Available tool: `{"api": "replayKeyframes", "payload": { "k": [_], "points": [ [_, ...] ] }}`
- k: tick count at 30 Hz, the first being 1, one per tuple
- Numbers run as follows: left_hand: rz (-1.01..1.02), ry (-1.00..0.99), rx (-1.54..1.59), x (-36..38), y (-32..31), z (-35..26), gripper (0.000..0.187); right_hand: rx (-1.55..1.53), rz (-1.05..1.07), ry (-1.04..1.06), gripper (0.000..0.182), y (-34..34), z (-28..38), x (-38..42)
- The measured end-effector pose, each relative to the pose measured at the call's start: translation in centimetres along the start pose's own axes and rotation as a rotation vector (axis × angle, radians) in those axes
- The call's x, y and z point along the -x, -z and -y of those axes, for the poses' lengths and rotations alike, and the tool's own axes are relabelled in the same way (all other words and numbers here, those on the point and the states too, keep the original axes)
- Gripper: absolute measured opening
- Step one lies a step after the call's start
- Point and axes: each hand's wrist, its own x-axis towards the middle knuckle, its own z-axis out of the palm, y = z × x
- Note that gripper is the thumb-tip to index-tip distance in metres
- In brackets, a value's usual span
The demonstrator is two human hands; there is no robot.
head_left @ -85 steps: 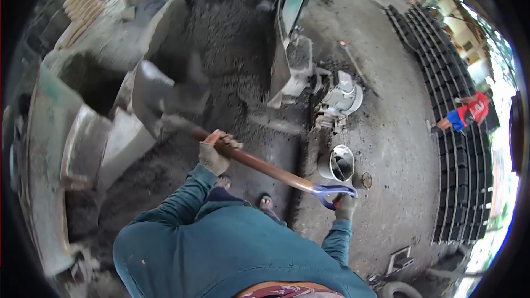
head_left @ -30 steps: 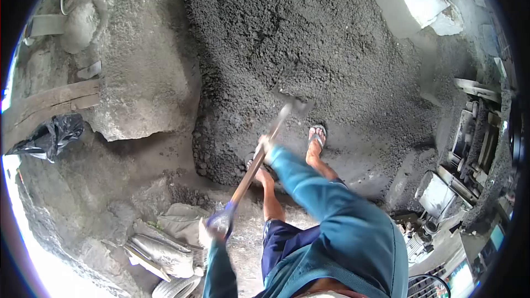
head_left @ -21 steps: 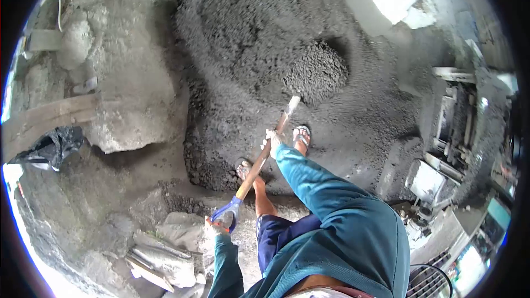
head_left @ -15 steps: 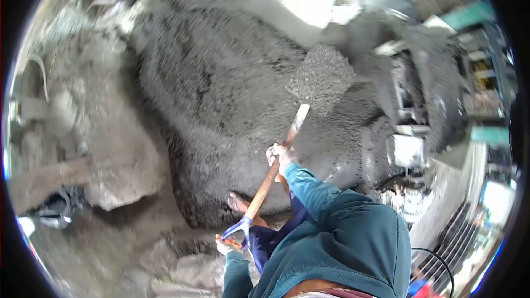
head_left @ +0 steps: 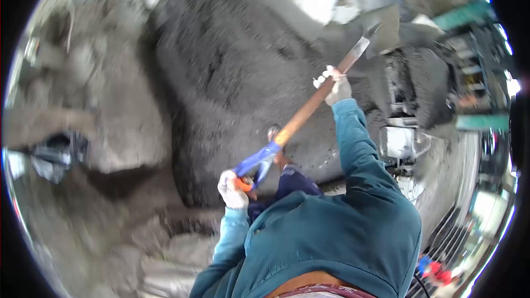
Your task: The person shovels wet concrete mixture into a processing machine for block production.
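A shovel with a wooden shaft [head_left: 309, 109] runs slantwise across my front, its far end up and to the right. My left hand [head_left: 233, 190], in a pale glove, is closed around the orange grip of its blue D-handle [head_left: 255, 161]. Far along the shaft, my right hand [head_left: 337, 85], also gloved, is wrapped around the wood just below the metal socket [head_left: 360, 48]. The grey blade [head_left: 385, 28] is tilted and blurred near the upper right. Below the shaft spreads a wide bed of dark grey wet mix [head_left: 232, 77], with a bare foot [head_left: 273, 131] on it.
A big rough block [head_left: 130, 116] stands at the left, with a plank [head_left: 49, 124] across it. On the right are a grey heap [head_left: 428, 85], a pale box-shaped part [head_left: 398, 142] and green bars [head_left: 482, 122]. A person in red [head_left: 439, 273] is at the lower right.
The shovel has swung up and to the right, lifting off the bed. A heap of grey mix that lay on the blade no longer shows there. My right arm has stretched out; my left hand has risen.
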Motion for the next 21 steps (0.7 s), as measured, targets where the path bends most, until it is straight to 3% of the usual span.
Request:
{"api": "replayKeyframes", "payload": {
  "k": [1,2,3,4,5,6,7,8,9,10,11,15,16,17,19,20,21],
  "points": [
    [-0.148,0.146,0.22,-0.3,6.4,4.1,0.031,0.05,-0.054,-0.047,0.016,0.2,-6.3,-1.0],
    [-0.345,0.193,0.239,0.9,11.8,7.1,0.031,0.047,0.022,-0.196,0.014,0.9,-13.1,-0.9],
    [-0.53,0.241,0.262,3.1,16.2,8.9,0.031,0.065,-0.037,-0.396,0.013,2.2,-21.0,0.1],
    [-0.682,0.29,0.274,6.0,20.0,10.2,0.031,0.328,-0.153,-0.551,0.012,2.0,-28.0,2.3],
    [-0.819,0.363,0.281,11.2,24.2,11.6,0.031,0.281,-0.167,-0.548,0.013,4.5,-35.6,5.5],
    [-0.94,0.432,0.298,17.3,28.0,12.9,0.032,0.239,-0.181,-0.813,0.014,7.4,-42.8,9.2],
    [-1.035,0.496,0.312,23.7,30.8,13.4,0.033,0.493,-0.103,-1.012,0.016,8.6,-47.2,13.7],
    [-1.363,0.566,0.208,27.9,29.7,11.8,0.037,0.496,-0.039,-0.947,0.016,7.9,-48.8,19.5],
    [-1.478,0.466,0.163,33.5,30.9,12.3,0.042,0.453,-0.142,-1.043,0.014,7.4,-50.0,23.9],
    [-1.47,0.074,-0.15,40.7,32.5,16.2,0.053,0.496,-0.14,-1.295,0.013,10.3,-54.4,27.1],
    [-1.456,0.139,-0.059,40.4,32.8,15.8,0.056,0.407,-0.297,-1.331,0.014,7.9,-53.0,29.2],
    [-1.339,0.365,0.349,38.3,31.5,12.9,0.07,0.511,-0.34,-1.423,0.012,12.2,-60.4,28.4],
    [-1.253,0.403,0.325,32.3,31.7,14.3,0.07,0.626,-0.321,-1.304,0.012,11.3,-60.7,23.5],
    [-1.375,0.506,0.114,27.2,32.6,16.5,0.064,0.543,-0.258,-1.298,0.016,9.6,-58.4,17.2],
    [-1.553,0.414,0.049,14.1,29.4,20.2,0.034,0.155,-0.337,-1.215,0.018,16.4,-66.9,7.1],
    [-1.547,0.299,0.004,10.9,28.7,21.5,0.029,0.256,-0.246,-1.35,0.016,15.0,-63.0,1.5],
    [-1.527,0.173,-0.043,8.2,28.9,22.8,0.024,0.318,-0.235,-1.152,0.013,12.3,-59.4,0.1]
  ]
}}
